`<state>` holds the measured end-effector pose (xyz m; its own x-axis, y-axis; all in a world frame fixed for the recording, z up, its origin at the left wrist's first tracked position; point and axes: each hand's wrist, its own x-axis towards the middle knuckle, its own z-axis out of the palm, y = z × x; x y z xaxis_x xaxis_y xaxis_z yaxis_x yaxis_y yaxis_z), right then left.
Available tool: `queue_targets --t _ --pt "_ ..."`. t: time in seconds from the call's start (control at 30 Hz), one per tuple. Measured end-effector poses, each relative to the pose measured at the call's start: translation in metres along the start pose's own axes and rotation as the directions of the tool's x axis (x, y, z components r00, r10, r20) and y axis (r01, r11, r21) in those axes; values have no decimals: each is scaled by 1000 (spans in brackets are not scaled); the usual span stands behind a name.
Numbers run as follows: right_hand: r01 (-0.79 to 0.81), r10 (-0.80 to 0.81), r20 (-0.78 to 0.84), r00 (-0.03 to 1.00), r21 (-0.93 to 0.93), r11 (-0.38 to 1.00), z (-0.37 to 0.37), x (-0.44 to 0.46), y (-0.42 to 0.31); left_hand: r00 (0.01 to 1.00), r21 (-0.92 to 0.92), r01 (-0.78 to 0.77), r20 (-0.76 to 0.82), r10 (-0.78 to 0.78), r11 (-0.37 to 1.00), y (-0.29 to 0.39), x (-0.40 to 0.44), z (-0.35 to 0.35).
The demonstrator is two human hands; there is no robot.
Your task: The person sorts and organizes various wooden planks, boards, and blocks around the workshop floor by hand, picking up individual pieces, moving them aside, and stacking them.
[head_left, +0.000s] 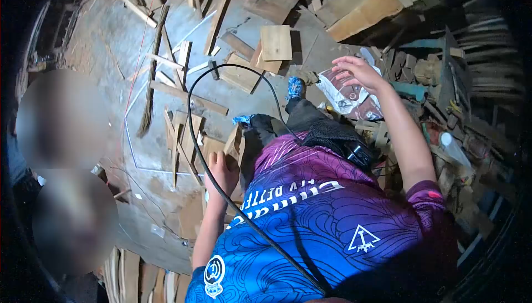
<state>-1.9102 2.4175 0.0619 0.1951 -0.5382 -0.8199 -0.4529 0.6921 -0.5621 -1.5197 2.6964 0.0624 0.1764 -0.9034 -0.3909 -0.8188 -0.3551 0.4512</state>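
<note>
Overlapping one bag (339, 99): right hand (359, 73)

A pale brown, angular wooden block (233, 145) is seen just left of the frame's centre, tilted, with its lower end partly hidden by the left hand (223, 174); whether it is gripped cannot be told. A crumpled white and reddish-brown printed bag (350, 101) is spread right of the upper centre, its upper part partly covered from view by the right hand (359, 75).
</note>
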Motion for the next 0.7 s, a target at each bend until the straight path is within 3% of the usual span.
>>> queue_targets --t 0.13,0.17,0.23,0.27,0.33,0.37,0.4,0.47,0.5,0.57,0.6,0.63,0.67,0.7 --pt "213 -207 60 977 -123 969 -47 -6 6 1000 99 -3 -8 3 995 69 46 0" --pt "277 -265 97 959 -152 949 -53 1 10 987 98 -95 -117 106 991 89 56 -6" --pt "420 -400 130 907 -264 868 -53 25 16 987 77 -78 -132 88 994 105 79 -5" --pt "477 -450 159 879 -309 823 -48 33 14 994 95 58 -96 -49 994 120 90 -8" --pt "520 -468 228 854 -432 737 -40 60 8 974 -62 -112 -205 97 992 106 119 9" --pt "642 -644 179 743 -461 613 -32 76 11 990 12 -13 -139 14 1000 123 130 0" --pt "728 -790 133 598 -501 467 -25 90 7 984 -42 -36 -177 28 998 142 141 -7" --pt "802 -941 -46 336 -510 312 -26 123 -23 972 -242 -80 -235 21 967 152 163 1" --pt "887 -955 -206 214 -368 278 -29 140 -47 967 -380 -105 -255 5 919 146 175 11" --pt "982 -895 -420 151 -41 185 -36 148 -102 979 -443 -22 -191 -70 896 183 183 1" --pt "978 -867 -457 200 145 149 -43 138 -131 979 -585 75 -111 -172 808 176 194 10" --pt "983 -934 -353 59 -140 115 -41 108 -145 973 -695 108 -73 -219 711 184 205 16" --pt "959 -967 -29 254 -123 255 -36 100 -150 976 -793 103 -36 -214 601 171 223 31" --pt "917 -879 280 385 -8 399 -23 105 -146 956 -883 276 213 -201 379 166 239 37"
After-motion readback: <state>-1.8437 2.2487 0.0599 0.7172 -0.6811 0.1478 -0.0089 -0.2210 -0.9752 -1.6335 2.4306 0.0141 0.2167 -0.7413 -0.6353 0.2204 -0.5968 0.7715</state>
